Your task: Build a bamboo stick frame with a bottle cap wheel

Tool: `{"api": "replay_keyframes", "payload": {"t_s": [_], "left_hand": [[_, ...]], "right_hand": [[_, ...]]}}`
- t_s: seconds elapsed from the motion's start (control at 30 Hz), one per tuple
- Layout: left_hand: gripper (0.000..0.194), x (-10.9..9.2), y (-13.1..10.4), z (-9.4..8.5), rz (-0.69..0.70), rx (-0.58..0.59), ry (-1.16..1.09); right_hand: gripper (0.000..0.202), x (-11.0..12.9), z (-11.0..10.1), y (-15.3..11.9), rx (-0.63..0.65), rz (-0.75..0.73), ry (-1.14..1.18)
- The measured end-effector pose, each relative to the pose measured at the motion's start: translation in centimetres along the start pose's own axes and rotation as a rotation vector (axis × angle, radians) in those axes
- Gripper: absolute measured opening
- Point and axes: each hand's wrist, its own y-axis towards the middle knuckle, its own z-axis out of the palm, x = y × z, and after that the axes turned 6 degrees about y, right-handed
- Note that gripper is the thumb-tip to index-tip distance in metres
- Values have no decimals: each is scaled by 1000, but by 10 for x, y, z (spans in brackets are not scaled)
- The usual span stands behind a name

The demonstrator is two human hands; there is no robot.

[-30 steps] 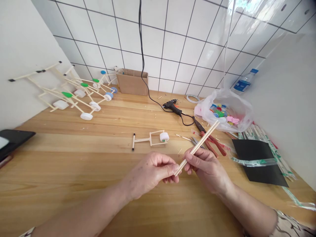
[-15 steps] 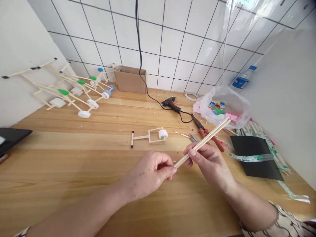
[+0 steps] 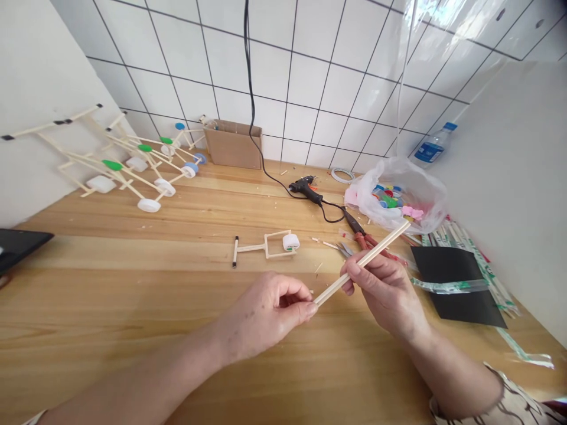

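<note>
A pair of pale wooden chopsticks (image 3: 370,257) lies slantwise between my hands, the two sticks side by side. My left hand (image 3: 277,307) pinches their lower end between thumb and fingers. Farther up, my right hand (image 3: 383,289) grips them around the middle, thumb on top. Beyond my hands, a small stick frame (image 3: 266,246) with a white bottle cap (image 3: 291,241) and a black-tipped crossbar rests on the table. Small scissors (image 3: 344,250) and red-handled pliers (image 3: 361,236) lie partly behind the chopsticks and my right hand.
Several stick models with cap wheels (image 3: 149,205) stand at the left. A black glue gun (image 3: 305,189), a cardboard box (image 3: 234,144) and a tape roll (image 3: 342,175) are at the back. To the right are a plastic bag of caps (image 3: 429,189), a bottle (image 3: 432,147) and a black sheet (image 3: 447,262).
My right hand has moved slightly right and down. The upper end of the chopsticks has dipped a little, while my left hand keeps its pinch on the lower end.
</note>
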Motion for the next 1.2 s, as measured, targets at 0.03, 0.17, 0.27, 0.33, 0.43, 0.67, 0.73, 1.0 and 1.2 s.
{"api": "replay_keyframes", "payload": {"t_s": [0.03,0.17,0.27,0.33,0.43,0.67,0.73,1.0,1.2], "left_hand": [[25,-1,0,0,2,-2,-8],[30,-3,0,-1,-1,9,-62],[32,-1,0,1,-19,37,-106],[33,1,0,2,-20,52,-130],[33,2,0,5,-23,56,-202],[32,0,1,10,-21,39,-256],[33,-1,1,10,-11,45,-249],[33,-7,-3,9,0,12,-150],[27,-7,-3,14,-40,37,-310]], "right_hand": [[14,-1,0,-1,7,9,5],[12,-5,3,-4,61,38,1],[14,-6,8,-6,99,48,-38],[15,-4,13,-7,113,67,-53],[19,-3,19,-8,116,107,-62],[22,-3,25,-9,108,128,-67],[22,-3,25,-9,114,120,-76],[18,-1,26,-9,147,60,-60],[12,3,28,-9,156,13,-72]]}}
